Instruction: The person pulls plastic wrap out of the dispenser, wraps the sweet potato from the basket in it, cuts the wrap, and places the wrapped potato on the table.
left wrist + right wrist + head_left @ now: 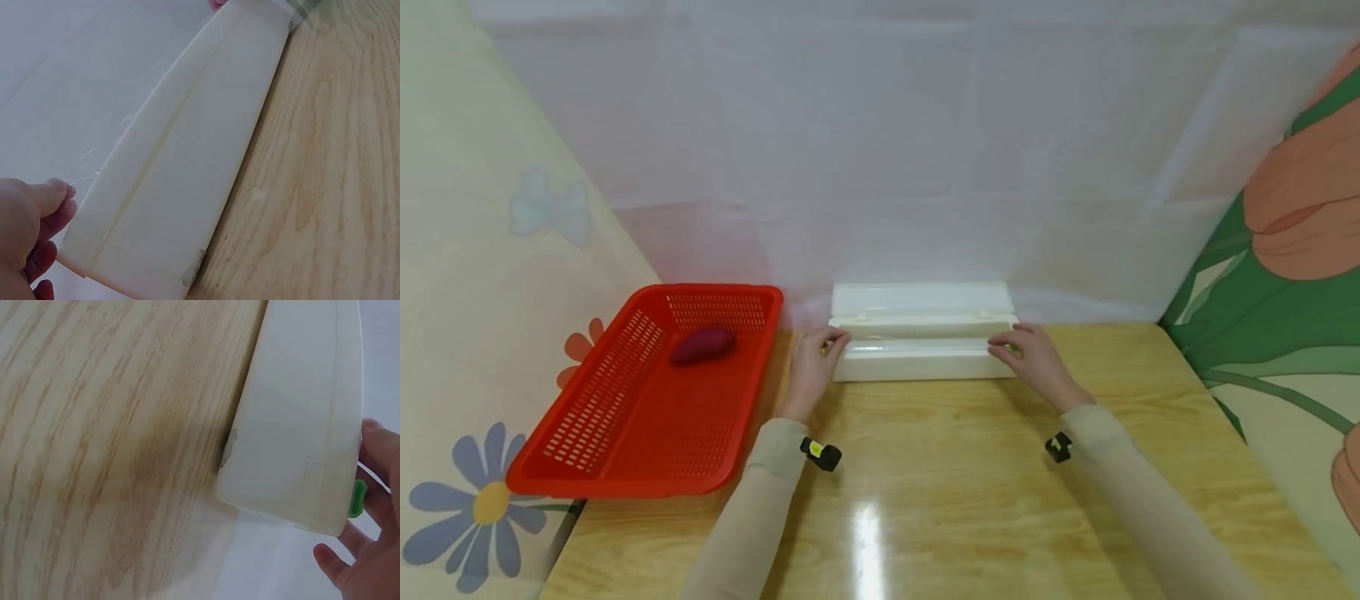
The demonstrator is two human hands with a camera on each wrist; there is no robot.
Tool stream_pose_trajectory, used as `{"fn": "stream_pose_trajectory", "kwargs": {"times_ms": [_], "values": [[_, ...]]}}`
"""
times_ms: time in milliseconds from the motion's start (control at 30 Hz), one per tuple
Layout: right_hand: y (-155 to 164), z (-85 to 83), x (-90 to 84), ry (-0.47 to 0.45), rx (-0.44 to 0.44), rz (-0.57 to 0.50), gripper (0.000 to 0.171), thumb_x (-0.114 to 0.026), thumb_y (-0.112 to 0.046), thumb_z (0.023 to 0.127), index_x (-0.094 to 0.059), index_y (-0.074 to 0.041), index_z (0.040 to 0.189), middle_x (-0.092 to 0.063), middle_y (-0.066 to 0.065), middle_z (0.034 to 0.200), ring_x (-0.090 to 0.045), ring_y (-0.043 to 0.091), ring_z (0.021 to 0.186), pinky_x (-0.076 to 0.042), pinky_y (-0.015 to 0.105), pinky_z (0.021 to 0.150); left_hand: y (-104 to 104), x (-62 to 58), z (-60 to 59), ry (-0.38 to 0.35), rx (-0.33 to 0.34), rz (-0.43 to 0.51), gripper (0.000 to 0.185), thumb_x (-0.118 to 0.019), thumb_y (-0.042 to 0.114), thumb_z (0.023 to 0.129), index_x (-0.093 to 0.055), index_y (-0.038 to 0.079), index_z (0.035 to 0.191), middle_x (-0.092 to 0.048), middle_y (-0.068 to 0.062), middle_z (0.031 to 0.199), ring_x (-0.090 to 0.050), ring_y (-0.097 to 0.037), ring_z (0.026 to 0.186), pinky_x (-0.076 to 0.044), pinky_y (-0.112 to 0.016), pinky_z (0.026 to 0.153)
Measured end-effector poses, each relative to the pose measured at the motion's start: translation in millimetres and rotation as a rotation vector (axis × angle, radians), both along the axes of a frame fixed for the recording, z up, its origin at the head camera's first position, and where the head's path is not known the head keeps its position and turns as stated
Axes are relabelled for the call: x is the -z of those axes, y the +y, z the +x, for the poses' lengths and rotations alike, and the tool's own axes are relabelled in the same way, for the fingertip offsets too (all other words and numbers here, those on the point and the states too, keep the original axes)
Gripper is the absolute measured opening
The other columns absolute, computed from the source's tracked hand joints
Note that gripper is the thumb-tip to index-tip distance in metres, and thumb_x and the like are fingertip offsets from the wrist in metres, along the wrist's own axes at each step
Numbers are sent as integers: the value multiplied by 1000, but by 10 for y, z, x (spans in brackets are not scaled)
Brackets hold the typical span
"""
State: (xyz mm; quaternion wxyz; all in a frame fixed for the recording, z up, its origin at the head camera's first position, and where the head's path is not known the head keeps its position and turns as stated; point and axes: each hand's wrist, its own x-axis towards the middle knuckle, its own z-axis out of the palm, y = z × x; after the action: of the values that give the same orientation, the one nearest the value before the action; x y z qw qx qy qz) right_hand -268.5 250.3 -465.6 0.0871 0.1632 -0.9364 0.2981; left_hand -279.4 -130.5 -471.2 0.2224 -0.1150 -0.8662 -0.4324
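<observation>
A long white cling-film dispenser [922, 333] lies open against the back wall on the wooden table [925, 467]. My left hand [817, 357] is at its left end. In the left wrist view, thumb and fingertips [57, 195] press together beside the dispenser [181, 169], where thin clear film [94, 156] glints. My right hand [1030, 354] is at the right end. Its fingers [369, 487] curl round the end of the dispenser [300, 425] next to a small green slider [357, 500]. Its thumb is hidden.
A red plastic basket [625, 433] sits at the left, overhanging the table's left edge, with a purple sweet potato [702, 344] inside. Draped cloth walls close in the back and both sides. Bare wood [925, 500] lies in front of the dispenser.
</observation>
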Motion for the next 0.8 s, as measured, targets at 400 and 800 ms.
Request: {"fn": "stream_pose_trajectory", "kwargs": {"times_ms": [400,800], "values": [[-13,-98,-30,104,25,15,16,-67,-9,101,-75,4,102,-74,20,97,-58,42,104,-46,58,98,19,-62,-44,-59,27,130,14,-73,10,99,-78,-2,101,-76,-18,98,-63,-34,94,-49,-41,85],[-8,-135,-204,164,9,-21,15,-66,-7,102,-74,5,99,-71,17,88,-55,36,95,-45,52,88,14,-90,1,-114,28,196,14,-70,13,101,-79,2,100,-77,-12,94,-64,-24,88,-46,-26,72]]}}
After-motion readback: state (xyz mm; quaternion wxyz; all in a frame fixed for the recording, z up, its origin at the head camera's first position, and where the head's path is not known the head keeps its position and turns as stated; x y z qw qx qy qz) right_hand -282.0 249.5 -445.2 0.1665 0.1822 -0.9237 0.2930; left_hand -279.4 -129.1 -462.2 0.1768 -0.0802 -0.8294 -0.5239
